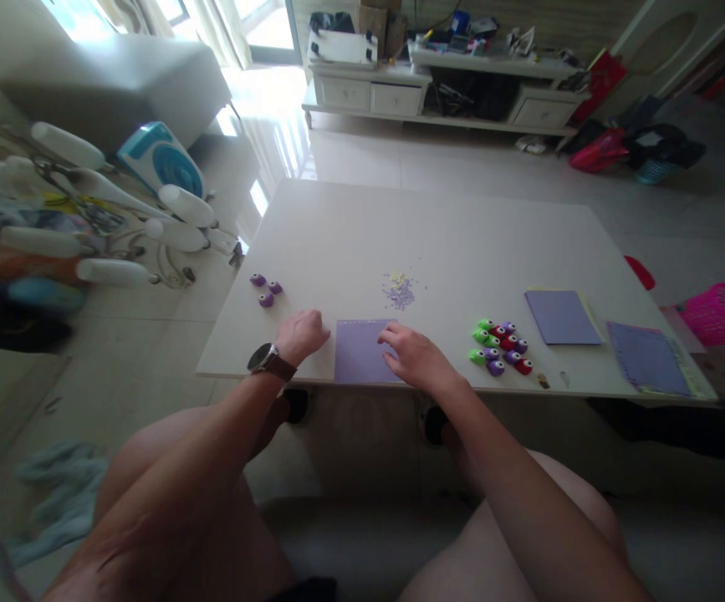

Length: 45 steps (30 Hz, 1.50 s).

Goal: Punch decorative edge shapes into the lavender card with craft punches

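Observation:
A purple sheet of paper (362, 355) lies at the table's front edge, with a row of small punched marks along its far edge. My left hand (303, 334), a watch on its wrist, rests closed just left of the sheet; whatever its fingers hold is hidden. My right hand (416, 355) is over the sheet's right side, fingers bent and apart, with nothing visible between them. Beyond the sheet lies a pile of tiny purple and yellow paper bits (400, 290). Several small green, red and purple craft punches (503, 344) are grouped to the right.
Three purple punches (265, 290) sit at the table's left. On the right are a stack of purple and yellow paper (563, 318) and sheets with punched edges (650, 359). Two tiny objects, one a brown piece (543, 380), lie near the front edge of the white table (337, 226).

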{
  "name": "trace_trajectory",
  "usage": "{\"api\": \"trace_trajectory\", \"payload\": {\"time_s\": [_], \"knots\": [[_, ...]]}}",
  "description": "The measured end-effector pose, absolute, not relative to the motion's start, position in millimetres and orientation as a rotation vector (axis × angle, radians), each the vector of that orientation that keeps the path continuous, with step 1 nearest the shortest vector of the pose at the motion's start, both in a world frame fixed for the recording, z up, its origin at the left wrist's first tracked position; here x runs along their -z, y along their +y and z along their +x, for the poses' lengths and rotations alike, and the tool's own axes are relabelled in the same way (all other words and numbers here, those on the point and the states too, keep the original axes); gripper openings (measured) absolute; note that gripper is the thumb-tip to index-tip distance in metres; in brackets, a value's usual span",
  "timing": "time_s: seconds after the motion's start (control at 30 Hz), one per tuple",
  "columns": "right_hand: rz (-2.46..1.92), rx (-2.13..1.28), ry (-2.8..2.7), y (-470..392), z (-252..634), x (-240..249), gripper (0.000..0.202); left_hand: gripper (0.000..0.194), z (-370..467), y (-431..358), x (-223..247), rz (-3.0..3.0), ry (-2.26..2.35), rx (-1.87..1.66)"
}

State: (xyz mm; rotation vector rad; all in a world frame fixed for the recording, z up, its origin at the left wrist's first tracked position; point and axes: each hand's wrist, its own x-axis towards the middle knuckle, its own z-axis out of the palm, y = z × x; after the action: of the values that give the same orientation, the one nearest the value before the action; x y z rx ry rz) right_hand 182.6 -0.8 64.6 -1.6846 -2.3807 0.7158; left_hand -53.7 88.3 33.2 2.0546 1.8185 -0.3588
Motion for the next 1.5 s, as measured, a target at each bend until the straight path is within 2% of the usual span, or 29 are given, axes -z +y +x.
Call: {"api": "trace_trajectory", "payload": {"time_s": [0.17, 0.43, 0.6, 0.8, 0.97, 1.1, 1.2, 1.33, 1.5], "knots": [[-1.691, -0.728, -2.389, -1.3, 181.8, -66.4, 0.016, 0.038, -66.5, 99.5, -29.7, 1.988, 1.894, 0.378], [-1.721, -0.705, -2.427, -2.4, 184.8, -66.1, 0.016, 0.075, -87.0, 111.8, -8.9, 1.988, 2.066, 0.22], [-1.769, -0.704, -2.43, -2.0, 188.5, -68.4, 0.018, 0.072, -87.9, 117.3, 3.8, 2.023, 1.941, 0.208], [-1.797, -0.704, -2.434, -3.0, 191.8, -74.9, 0.02, 0.087, -99.2, 125.0, 12.4, 1.946, 2.008, 0.111], [-2.024, -0.622, -2.32, 5.4, 212.1, -75.5, 0.024, 0.071, -68.5, 110.4, 19.0, 2.126, 1.781, -0.045], [-2.406, -0.555, -2.123, 9.9, 243.5, -79.2, 0.034, 0.05, -27.4, 74.9, 14.0, 2.267, 1.315, -0.204], [-2.631, -0.537, -1.959, 7.4, 266.2, -81.9, 0.037, 0.044, -8.7, 46.0, 11.2, 2.362, 0.969, -0.308], [-2.802, -0.633, -1.824, 3.7, 288.0, -76.7, 0.036, 0.053, -3.6, 23.1, 12.3, 2.403, 0.843, -0.272], [-2.737, -0.811, -1.847, 7.0, 295.1, -65.4, 0.028, 0.059, -4.2, 18.7, 7.0, 2.405, 0.841, -0.121]]}}
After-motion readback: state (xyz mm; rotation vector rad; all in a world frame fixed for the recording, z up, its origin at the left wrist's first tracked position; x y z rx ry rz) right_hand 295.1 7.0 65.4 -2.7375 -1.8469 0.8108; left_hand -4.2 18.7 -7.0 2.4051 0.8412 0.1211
